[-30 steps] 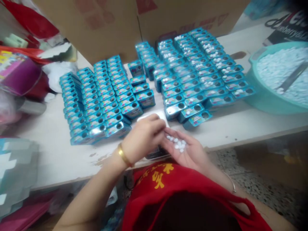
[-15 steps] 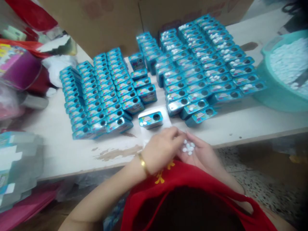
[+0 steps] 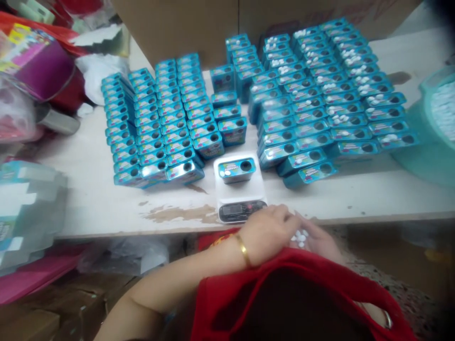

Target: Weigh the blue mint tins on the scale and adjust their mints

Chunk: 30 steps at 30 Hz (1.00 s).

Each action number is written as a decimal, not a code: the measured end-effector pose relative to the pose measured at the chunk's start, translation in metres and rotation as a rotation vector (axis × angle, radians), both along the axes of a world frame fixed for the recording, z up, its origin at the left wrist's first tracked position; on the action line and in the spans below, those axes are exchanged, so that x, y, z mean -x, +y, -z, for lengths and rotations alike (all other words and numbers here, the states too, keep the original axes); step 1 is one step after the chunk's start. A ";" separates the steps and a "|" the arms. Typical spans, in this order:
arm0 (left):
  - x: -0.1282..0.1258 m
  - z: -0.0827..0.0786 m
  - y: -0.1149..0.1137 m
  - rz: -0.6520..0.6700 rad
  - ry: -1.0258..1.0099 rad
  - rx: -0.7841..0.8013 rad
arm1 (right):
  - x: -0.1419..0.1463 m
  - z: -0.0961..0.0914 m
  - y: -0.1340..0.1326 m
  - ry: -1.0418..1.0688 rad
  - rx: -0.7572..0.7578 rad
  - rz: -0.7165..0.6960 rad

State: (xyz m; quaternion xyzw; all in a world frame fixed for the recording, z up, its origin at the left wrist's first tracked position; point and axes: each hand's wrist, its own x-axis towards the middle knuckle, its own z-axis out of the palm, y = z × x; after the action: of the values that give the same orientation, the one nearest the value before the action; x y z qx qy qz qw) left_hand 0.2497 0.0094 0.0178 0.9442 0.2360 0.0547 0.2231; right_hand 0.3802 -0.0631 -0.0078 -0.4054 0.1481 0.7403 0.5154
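Observation:
My right hand (image 3: 322,244) is cupped palm up close to my body, with several small white candies (image 3: 300,238) in it. Over its palm bends my left hand (image 3: 270,229), a gold bangle on the wrist; its fingers are curled together and the tips are hidden, so I cannot tell what they pinch. Just beyond the left hand, a white digital scale (image 3: 222,192) lies at the table edge. On it stands one blue tin (image 3: 236,169) with a round dark hole and a few white candies on its top.
Rows of blue tins (image 3: 170,121) fill the left of the table (image 3: 99,213). More tins (image 3: 314,111) stand on the right, many with white candies on top. A teal tub (image 3: 423,156) of white candies is far right. A cardboard box (image 3: 199,28) stands behind.
My view has shifted, so the tins and scale sit differently in the frame and the scale's display now shows. Both hands stay together over the candies, slightly nearer my body.

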 end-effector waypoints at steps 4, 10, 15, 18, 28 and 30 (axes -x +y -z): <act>0.012 -0.009 0.010 -0.049 -0.181 0.005 | 0.004 -0.008 0.009 0.062 -0.020 0.013; 0.036 -0.028 0.062 -0.381 -0.481 -0.168 | 0.008 -0.018 0.023 0.113 -0.111 -0.004; 0.052 -0.034 0.088 -0.410 -0.388 -0.239 | 0.009 -0.019 0.028 0.131 -0.118 -0.013; 0.069 -0.036 0.086 -0.448 -0.357 -0.282 | 0.006 -0.018 0.027 0.147 -0.117 0.013; 0.118 -0.023 0.067 -0.597 -0.322 -0.422 | 0.003 -0.016 0.030 0.077 -0.023 0.108; 0.118 -0.022 0.066 -0.608 -0.322 -0.428 | 0.003 -0.013 0.029 0.027 0.018 0.134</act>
State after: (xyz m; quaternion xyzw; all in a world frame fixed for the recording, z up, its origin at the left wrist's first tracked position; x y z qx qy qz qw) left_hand 0.1320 0.0753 0.0394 0.8358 0.4500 0.3132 0.0293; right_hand 0.3772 -0.0341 0.0053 -0.3890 0.1886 0.7084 0.5579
